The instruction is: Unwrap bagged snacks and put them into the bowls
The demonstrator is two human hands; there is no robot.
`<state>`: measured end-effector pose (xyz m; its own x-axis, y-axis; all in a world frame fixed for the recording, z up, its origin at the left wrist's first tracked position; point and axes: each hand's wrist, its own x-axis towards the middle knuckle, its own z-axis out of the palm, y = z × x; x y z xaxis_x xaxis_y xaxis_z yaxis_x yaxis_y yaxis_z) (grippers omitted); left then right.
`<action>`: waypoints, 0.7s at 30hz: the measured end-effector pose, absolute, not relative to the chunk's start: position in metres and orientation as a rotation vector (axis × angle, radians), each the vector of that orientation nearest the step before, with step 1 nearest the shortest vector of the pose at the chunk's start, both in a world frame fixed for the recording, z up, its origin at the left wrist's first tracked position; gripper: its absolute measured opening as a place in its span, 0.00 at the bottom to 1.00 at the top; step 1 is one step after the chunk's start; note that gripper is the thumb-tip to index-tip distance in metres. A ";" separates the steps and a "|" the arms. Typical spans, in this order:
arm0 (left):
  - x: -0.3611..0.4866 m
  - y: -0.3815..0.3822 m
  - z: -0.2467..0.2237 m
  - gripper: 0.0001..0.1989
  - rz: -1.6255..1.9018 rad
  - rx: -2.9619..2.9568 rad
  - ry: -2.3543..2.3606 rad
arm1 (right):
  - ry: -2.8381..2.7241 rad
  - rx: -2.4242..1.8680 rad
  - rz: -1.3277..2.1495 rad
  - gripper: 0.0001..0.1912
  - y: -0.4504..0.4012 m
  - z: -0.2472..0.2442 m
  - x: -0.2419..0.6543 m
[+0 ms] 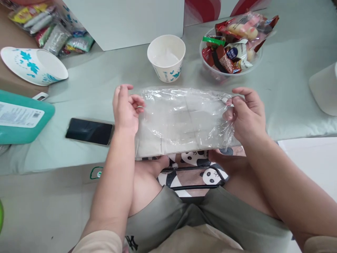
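A clear plastic bag (pixel 179 117) is spread flat over the front edge of the covered table, in front of my knees. My right hand (pixel 247 116) pinches its crumpled right side between thumb and fingers. At the bag's left edge is my left hand (pixel 126 109), its fingers loosely curled and apart, with the fingertips touching or just beside the plastic. I see nothing gripped in that hand. Just beyond the bag stands an upright white paper cup (pixel 170 72) with blue leaf prints.
Right of the cup, a clear bowl (pixel 259 61) holds wrapped snacks. A phone (pixel 89 131) lies left of my left forearm. A green container (pixel 23 131), a tipped paper cup (pixel 34 66) and snack packets (pixel 56 38) occupy the left. A white box (pixel 131 21) stands behind; a white container (pixel 325 89) is far right.
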<state>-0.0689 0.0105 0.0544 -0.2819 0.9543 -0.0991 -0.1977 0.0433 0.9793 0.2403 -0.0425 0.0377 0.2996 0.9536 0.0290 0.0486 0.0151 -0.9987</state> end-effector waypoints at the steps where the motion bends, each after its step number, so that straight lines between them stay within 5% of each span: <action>1: -0.069 0.009 0.054 0.22 1.339 0.892 1.251 | -1.035 -1.366 0.943 0.11 -0.041 0.036 0.242; 5: -0.071 0.003 0.052 0.37 1.063 1.097 1.153 | -1.046 -1.392 0.947 0.12 -0.042 0.034 0.247; 12: -0.073 0.003 0.054 0.12 1.344 1.247 1.241 | -1.372 -1.367 0.990 0.38 -0.055 0.031 0.252; 14: -0.074 0.001 0.056 0.07 1.375 1.293 1.235 | -1.454 -1.415 0.899 0.36 -0.057 0.030 0.252; 21: -0.087 -0.001 0.052 0.14 1.234 1.545 1.343 | -1.487 -1.561 0.529 0.08 -0.054 0.040 0.249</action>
<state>-0.0866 -0.0010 0.0519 -0.0077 0.9809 0.1943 0.2761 -0.1846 0.9432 0.2487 -0.0535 0.0404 0.1888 0.9456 0.2649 0.5657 0.1157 -0.8165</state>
